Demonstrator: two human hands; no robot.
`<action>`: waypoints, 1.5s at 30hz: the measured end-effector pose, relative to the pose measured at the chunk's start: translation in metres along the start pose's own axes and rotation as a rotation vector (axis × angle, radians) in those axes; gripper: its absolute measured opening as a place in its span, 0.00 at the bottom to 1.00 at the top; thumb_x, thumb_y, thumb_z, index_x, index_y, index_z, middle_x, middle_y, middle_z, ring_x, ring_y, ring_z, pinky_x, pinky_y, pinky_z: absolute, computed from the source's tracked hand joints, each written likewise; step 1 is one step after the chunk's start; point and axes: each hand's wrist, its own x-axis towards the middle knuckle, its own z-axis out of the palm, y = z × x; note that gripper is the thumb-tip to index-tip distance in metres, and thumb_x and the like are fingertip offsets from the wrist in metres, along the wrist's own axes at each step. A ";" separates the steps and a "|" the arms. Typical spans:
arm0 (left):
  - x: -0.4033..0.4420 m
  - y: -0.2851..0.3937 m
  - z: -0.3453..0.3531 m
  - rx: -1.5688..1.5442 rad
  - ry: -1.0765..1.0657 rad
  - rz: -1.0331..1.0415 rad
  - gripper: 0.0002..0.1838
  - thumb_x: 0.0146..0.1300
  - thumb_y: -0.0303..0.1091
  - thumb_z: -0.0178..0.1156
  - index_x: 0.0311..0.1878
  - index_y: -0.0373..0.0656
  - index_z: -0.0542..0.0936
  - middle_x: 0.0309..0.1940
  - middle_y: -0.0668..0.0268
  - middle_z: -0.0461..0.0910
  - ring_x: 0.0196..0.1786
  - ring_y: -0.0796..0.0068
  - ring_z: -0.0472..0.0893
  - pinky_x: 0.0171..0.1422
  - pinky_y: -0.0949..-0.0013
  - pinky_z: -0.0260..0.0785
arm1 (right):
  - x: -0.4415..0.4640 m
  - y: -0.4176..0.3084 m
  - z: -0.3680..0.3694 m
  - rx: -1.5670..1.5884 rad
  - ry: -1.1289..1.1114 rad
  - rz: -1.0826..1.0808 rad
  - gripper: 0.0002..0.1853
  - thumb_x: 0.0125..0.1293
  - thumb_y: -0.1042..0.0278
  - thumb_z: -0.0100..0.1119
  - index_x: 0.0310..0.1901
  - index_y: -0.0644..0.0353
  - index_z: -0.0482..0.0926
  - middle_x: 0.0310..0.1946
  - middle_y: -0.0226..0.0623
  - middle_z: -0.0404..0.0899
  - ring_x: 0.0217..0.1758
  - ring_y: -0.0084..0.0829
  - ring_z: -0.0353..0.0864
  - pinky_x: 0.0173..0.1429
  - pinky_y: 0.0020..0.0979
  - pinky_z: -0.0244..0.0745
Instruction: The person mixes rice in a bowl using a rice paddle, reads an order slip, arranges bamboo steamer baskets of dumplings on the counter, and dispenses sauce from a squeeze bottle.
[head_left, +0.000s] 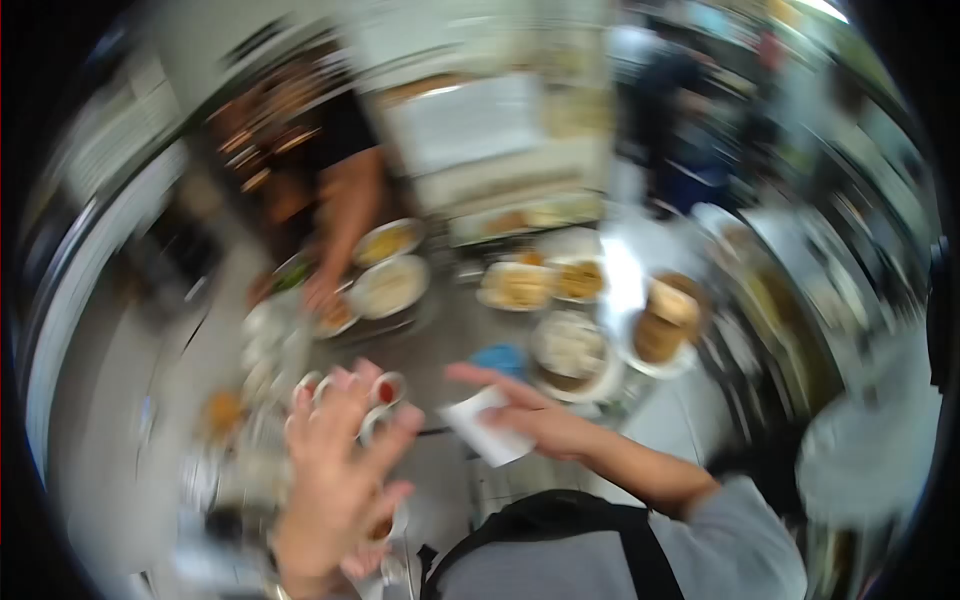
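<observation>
My left hand [340, 480] is raised over the front of the counter, its fingers spread, with nothing in it. Just beyond its fingers are small cups, one holding red sauce [386, 389]. My right hand [545, 418] holds a small white square [488, 430] that looks like folded paper or a napkin. The index finger stretches past it, and the thumb side is blurred. Beyond that hand lie a blue item [500, 360], too smeared to name, and a round container of white pieces [570, 346].
Across the counter, another person's hand [325, 292] reaches among bowls, near a white bowl [388, 286] and one with yellow food [386, 243]. Several food dishes stand centre right, including pale slices [520, 286]. A brown container [660, 325] stands further right. Another person [690, 120] is in the background.
</observation>
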 end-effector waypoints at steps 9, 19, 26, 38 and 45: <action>0.103 0.166 0.149 -0.919 -0.430 0.405 0.11 0.41 0.26 0.74 0.27 0.40 0.81 0.21 0.69 0.81 0.23 0.78 0.79 0.32 0.77 0.71 | -0.249 -0.026 -0.013 -0.298 0.620 -0.390 0.34 0.69 0.48 0.48 0.71 0.52 0.52 0.63 0.36 0.65 0.65 0.27 0.62 0.65 0.32 0.60; 0.100 0.430 0.261 -1.847 -0.478 0.246 0.04 0.55 0.17 0.62 0.32 0.35 0.77 0.26 0.62 0.81 0.25 0.79 0.79 0.31 0.77 0.73 | -0.577 -0.033 0.063 -0.869 2.310 -0.945 0.08 0.60 0.72 0.59 0.38 0.65 0.83 0.29 0.30 0.81 0.32 0.22 0.79 0.36 0.24 0.74; 0.070 0.545 0.366 -1.721 -1.040 0.226 0.03 0.56 0.22 0.65 0.33 0.35 0.80 0.26 0.64 0.81 0.24 0.81 0.78 0.30 0.78 0.72 | -0.824 -0.115 0.119 -0.904 2.346 -1.565 0.18 0.61 0.65 0.64 0.46 0.67 0.72 0.40 0.39 0.80 0.39 0.27 0.82 0.42 0.27 0.80; 0.021 0.774 0.402 -1.257 -0.044 0.593 0.46 0.48 0.29 0.70 0.68 0.36 0.54 0.68 0.42 0.40 0.71 0.37 0.42 0.69 0.41 0.49 | -1.139 -0.248 0.162 -0.938 2.331 -1.913 0.17 0.54 0.76 0.67 0.44 0.66 0.72 0.39 0.40 0.81 0.39 0.32 0.83 0.41 0.30 0.82; -0.011 0.821 0.399 -1.025 0.049 0.484 0.47 0.46 0.42 0.66 0.69 0.39 0.55 0.68 0.43 0.47 0.70 0.35 0.47 0.69 0.38 0.45 | -1.432 -0.335 0.147 -0.800 2.067 -2.175 0.13 0.52 0.81 0.66 0.40 0.71 0.75 0.35 0.46 0.80 0.32 0.37 0.83 0.34 0.32 0.82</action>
